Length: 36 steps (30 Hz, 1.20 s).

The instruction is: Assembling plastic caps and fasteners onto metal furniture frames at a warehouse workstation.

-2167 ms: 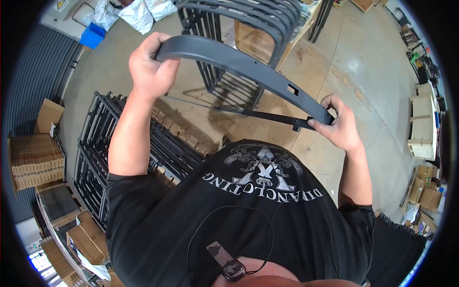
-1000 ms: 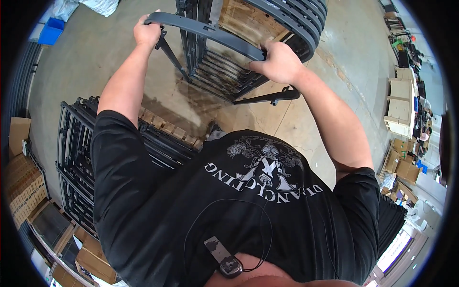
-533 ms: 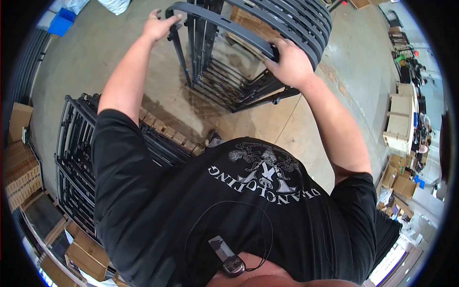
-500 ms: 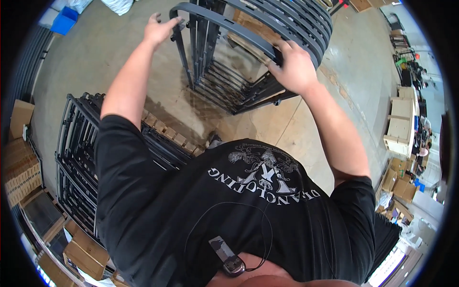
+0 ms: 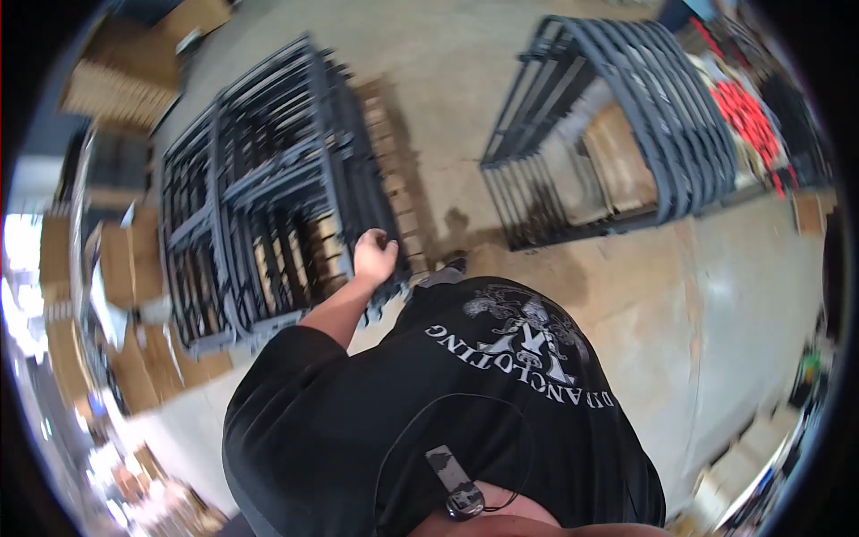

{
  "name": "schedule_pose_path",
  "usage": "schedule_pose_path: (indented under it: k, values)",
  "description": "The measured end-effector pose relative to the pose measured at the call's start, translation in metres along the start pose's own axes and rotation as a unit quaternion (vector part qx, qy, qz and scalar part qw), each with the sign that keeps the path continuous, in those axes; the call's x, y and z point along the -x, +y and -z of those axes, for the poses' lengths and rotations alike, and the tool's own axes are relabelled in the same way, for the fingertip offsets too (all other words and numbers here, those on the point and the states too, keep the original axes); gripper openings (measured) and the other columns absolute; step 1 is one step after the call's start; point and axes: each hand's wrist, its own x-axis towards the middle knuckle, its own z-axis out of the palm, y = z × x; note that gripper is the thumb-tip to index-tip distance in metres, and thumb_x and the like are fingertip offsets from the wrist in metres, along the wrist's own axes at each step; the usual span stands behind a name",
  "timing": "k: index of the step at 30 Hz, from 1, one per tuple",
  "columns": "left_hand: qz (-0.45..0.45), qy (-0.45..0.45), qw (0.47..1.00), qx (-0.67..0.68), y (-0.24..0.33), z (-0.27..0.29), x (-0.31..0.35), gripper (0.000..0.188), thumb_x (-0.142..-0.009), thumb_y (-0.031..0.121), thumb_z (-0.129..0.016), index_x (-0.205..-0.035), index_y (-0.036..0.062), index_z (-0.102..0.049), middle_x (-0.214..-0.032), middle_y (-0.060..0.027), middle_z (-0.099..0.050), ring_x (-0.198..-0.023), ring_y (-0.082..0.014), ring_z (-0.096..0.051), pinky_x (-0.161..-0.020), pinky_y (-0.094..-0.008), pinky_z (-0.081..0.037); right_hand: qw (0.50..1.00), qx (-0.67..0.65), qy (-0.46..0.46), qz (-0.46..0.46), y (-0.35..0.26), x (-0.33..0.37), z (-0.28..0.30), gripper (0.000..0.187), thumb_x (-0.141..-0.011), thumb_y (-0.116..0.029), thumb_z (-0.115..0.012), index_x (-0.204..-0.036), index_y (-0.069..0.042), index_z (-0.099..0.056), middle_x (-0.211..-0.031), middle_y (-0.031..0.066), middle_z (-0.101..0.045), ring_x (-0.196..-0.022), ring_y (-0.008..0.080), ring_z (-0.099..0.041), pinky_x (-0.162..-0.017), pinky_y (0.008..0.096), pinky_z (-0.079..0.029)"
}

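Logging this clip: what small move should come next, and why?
Perhaps close the left hand on the near edge of the left stack: it appears at that edge, loosely open, nothing visibly held; contact is unclear.

Floor [image 5: 429, 80]: was grey-tan, with a rough brownish streak [image 5: 691, 295] running down its right part.
Cardboard stack [image 5: 121, 89]: stood by the floor's far left corner, many thin layers showing.
Cartons [image 5: 134, 259]: brown, clustered along the floor's left edge.
Pallet [image 5: 389, 161]: wooden, its right edge a row of pale blocks.
Red bundle [image 5: 747, 121]: lay toward the floor's far right corner, too blurred to identify.
Pale boxes [image 5: 738, 470]: lined the near right corner.
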Motion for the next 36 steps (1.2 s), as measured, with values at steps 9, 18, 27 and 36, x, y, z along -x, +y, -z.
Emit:
schedule_pose_path:
  k: [9, 18, 27, 36]
  values:
    - [-0.018, 0.133, 0.977, -0.168, -0.057, 0.042, 0.176, 0.044, -0.080, 0.026, -0.074, -0.116, 0.0052, -0.060, -0.116, -0.0171, -0.061, -0.115, -0.0370, -0.055, -0.103, -0.0475, -0.043, 0.976, 0.181, -0.025, 0.121, -0.063, -0.055, 0.064, 0.028, -0.092, -0.027, -0.066, -0.111, -0.007, -0.067, -0.093, 0.0084, -0.067, -0.085, 0.0226, -0.065, -0.073, 0.0390, -0.050]
    - [0.110, 0.208, 0.965, -0.118, -0.140, 0.075, 0.239, 0.049, -0.080, 0.030, -0.074, -0.119, 0.0039, -0.062, -0.125, -0.0184, -0.060, -0.123, -0.0364, -0.053, -0.108, -0.0451, -0.041, 0.969, -0.245, -0.030, -0.035, -0.333, -0.047, 0.098, 0.021, -0.095, -0.025, -0.062, -0.109, -0.010, -0.061, -0.079, 0.0013, -0.057, -0.066, 0.0160, -0.056, -0.059, 0.0358, -0.046]
    - [0.382, 0.426, 0.801, 0.179, -0.316, 0.199, 0.212, 0.052, -0.080, 0.032, -0.076, -0.111, -0.0070, -0.063, -0.106, -0.0204, -0.071, -0.099, -0.0296, -0.069, -0.091, -0.0385, -0.053, 0.936, -0.153, -0.281, 0.146, -0.614, 0.063, -0.136, 0.022, -0.096, -0.024, -0.067, -0.104, -0.004, -0.065, -0.081, 0.0017, -0.061, -0.068, 0.0120, -0.058, -0.058, 0.0279, -0.046]
    - [0.428, 0.316, 0.835, 0.140, -0.416, 0.301, 0.179, 0.067, -0.082, 0.033, -0.072, -0.130, -0.0099, -0.053, -0.126, -0.0287, -0.064, -0.122, -0.0370, -0.061, -0.104, -0.0391, -0.047, 0.983, -0.150, -0.110, 0.010, -0.726, 0.067, -0.313, 0.028, -0.093, -0.025, -0.068, -0.094, 0.002, -0.064, -0.086, 0.0114, -0.063, -0.071, 0.0227, -0.064, -0.052, 0.0400, -0.051]
